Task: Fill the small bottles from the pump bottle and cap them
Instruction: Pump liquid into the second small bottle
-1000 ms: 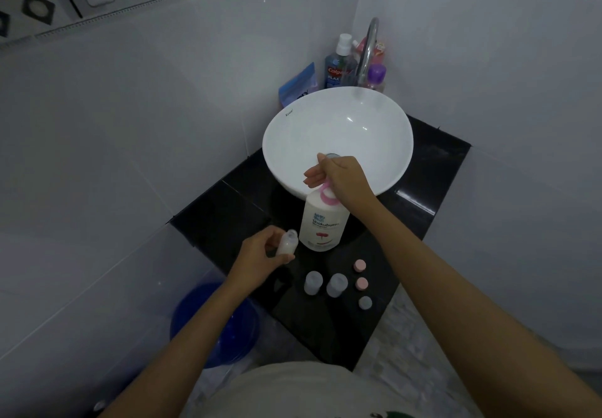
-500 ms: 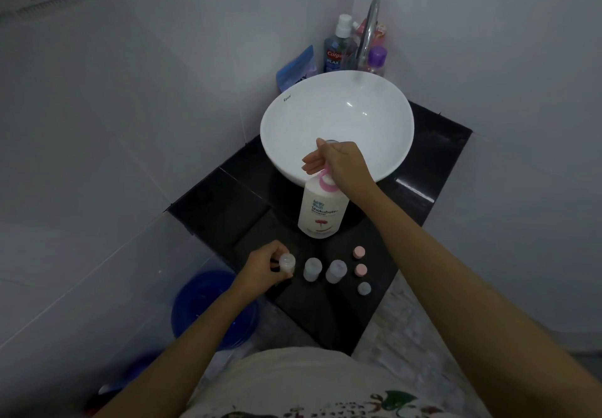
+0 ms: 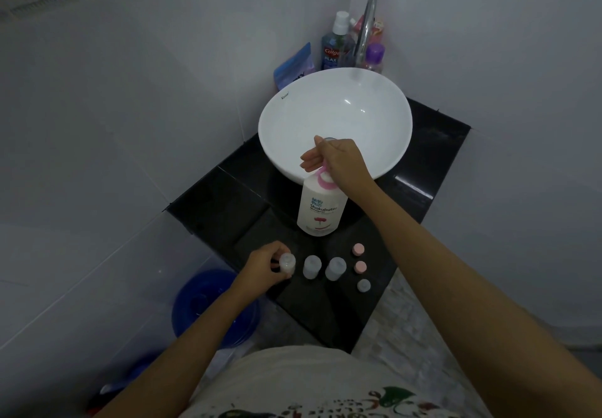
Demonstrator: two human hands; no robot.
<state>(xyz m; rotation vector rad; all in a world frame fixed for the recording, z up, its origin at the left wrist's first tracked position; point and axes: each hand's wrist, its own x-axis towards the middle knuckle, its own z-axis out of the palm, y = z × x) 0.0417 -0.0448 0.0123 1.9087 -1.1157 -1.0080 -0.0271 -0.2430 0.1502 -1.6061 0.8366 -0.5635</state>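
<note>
A white pump bottle (image 3: pixel 318 212) with a pink pump collar stands on the black counter (image 3: pixel 208 209) in front of the basin. My right hand (image 3: pixel 338 160) rests on its pump head, fingers curled over it. My left hand (image 3: pixel 265 268) grips a small uncapped bottle (image 3: pixel 288 263) standing on the counter at the left of a row. Two more small open bottles (image 3: pixel 312 267) (image 3: pixel 335 268) stand to its right. Three loose caps lie further right: two pink caps (image 3: pixel 358 249) (image 3: pixel 360 267) and a grey cap (image 3: pixel 363 285).
A white round basin (image 3: pixel 286 144) sits at the back with a chrome tap (image 3: pixel 366 27). Mouthwash (image 3: pixel 335 49), a purple-capped bottle (image 3: pixel 374 56) and a blue packet (image 3: pixel 294 66) stand behind it. A blue bucket (image 3: pixel 208 303) is on the floor left. The counter's front edge is close to the caps.
My left hand brought the small bottle down from beside the pump bottle and set it on the counter at the left end of the row. My right hand stayed on the pump.
</note>
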